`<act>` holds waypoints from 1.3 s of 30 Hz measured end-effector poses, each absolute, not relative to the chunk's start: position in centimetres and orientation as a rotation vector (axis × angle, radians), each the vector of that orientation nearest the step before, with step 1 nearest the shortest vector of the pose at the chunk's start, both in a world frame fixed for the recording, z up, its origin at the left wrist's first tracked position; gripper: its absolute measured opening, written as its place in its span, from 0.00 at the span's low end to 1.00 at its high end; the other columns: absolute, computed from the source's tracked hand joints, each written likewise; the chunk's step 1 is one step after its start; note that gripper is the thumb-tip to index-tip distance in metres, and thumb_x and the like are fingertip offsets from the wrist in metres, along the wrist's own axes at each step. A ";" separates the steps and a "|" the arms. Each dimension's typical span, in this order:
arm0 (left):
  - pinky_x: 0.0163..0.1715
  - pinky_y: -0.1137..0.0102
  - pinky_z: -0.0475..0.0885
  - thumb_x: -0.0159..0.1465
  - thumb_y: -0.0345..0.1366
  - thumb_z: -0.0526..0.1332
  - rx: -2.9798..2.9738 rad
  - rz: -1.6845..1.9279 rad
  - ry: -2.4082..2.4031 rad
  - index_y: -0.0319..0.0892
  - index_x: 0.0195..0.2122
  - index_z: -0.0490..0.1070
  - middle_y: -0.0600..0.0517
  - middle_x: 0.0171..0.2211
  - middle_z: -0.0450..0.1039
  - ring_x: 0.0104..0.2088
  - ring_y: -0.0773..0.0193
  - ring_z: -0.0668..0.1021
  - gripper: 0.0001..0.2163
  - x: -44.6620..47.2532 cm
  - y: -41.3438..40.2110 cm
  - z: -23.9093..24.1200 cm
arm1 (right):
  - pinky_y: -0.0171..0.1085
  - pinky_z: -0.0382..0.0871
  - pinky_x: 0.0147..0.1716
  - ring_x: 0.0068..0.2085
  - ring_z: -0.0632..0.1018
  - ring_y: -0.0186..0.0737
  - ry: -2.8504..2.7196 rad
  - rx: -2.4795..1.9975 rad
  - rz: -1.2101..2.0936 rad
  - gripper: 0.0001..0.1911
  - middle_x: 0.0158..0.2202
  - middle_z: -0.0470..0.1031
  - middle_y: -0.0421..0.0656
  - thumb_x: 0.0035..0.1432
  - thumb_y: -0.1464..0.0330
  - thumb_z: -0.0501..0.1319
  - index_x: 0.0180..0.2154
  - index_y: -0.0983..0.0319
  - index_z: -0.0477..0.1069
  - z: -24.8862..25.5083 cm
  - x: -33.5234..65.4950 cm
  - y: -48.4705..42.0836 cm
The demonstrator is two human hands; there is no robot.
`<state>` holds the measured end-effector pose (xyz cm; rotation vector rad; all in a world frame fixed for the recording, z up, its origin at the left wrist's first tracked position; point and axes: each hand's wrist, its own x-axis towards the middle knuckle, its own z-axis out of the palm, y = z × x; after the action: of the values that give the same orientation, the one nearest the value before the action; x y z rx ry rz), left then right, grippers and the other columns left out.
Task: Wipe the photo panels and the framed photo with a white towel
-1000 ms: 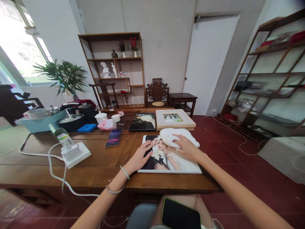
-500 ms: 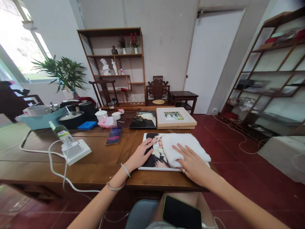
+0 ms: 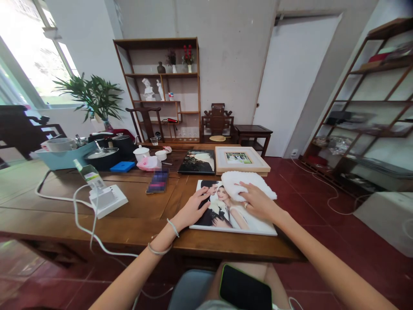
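Note:
A large photo print [image 3: 226,213] of a couple lies flat on the wooden table [image 3: 135,206] in front of me. My left hand [image 3: 191,210] rests on its left edge with fingers spread flat. On the print's far right part my right hand [image 3: 258,201] presses a white towel [image 3: 247,183], fingers stretched over the cloth. A ring shows on that hand.
Beyond the print lie a dark photo panel [image 3: 197,162] and a light wooden picture frame [image 3: 241,159]. To the left are a white box with cables [image 3: 108,200], a blue tub [image 3: 63,156], pots and cups. A phone [image 3: 245,292] lies on my lap.
My right hand slid the towel from the near right of the print back toward its far edge. The left hand stayed on the print's left edge.

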<state>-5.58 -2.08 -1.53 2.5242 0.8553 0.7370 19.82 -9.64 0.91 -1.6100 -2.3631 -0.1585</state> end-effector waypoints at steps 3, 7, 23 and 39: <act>0.60 0.59 0.58 0.64 0.36 0.53 2.539 0.739 0.843 0.42 0.56 0.65 0.44 0.60 0.60 0.61 0.57 0.63 0.18 -5.6 -2.1 -1.5 | 0.54 0.54 0.58 0.61 0.59 0.52 -2.387 -1.613 -0.109 0.19 0.59 0.62 0.52 0.49 0.79 0.52 0.42 0.65 0.73 1.4 19.2 -12.2; 0.60 0.59 0.58 0.64 0.36 0.53 2.538 0.757 0.829 0.44 0.56 0.64 0.46 0.60 0.60 0.61 0.58 0.62 0.18 -5.6 -2.1 -1.6 | 0.54 0.53 0.59 0.62 0.58 0.50 -2.410 -1.610 0.028 0.17 0.60 0.61 0.49 0.49 0.78 0.54 0.40 0.62 0.74 2.2 17.8 -16.6; 0.60 0.60 0.57 0.64 0.36 0.53 2.544 0.714 0.862 0.41 0.56 0.64 0.43 0.60 0.60 0.61 0.57 0.62 0.18 -5.5 -2.3 -1.3 | 0.52 0.53 0.58 0.61 0.60 0.51 -2.299 -1.716 -0.143 0.22 0.57 0.65 0.55 0.48 0.79 0.52 0.45 0.66 0.72 1.3 18.6 -10.7; 0.61 0.60 0.56 0.65 0.38 0.51 2.582 0.691 0.882 0.39 0.56 0.64 0.43 0.60 0.59 0.62 0.57 0.61 0.19 -5.5 -2.0 -1.7 | 0.55 0.47 0.60 0.64 0.51 0.50 -2.434 -1.556 -0.032 0.15 0.63 0.56 0.45 0.45 0.77 0.54 0.35 0.61 0.73 1.0 14.5 -21.0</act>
<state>-5.46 -2.00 -1.71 2.5822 0.8822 0.6911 14.54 -21.03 0.97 -1.5562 -2.4338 -0.0324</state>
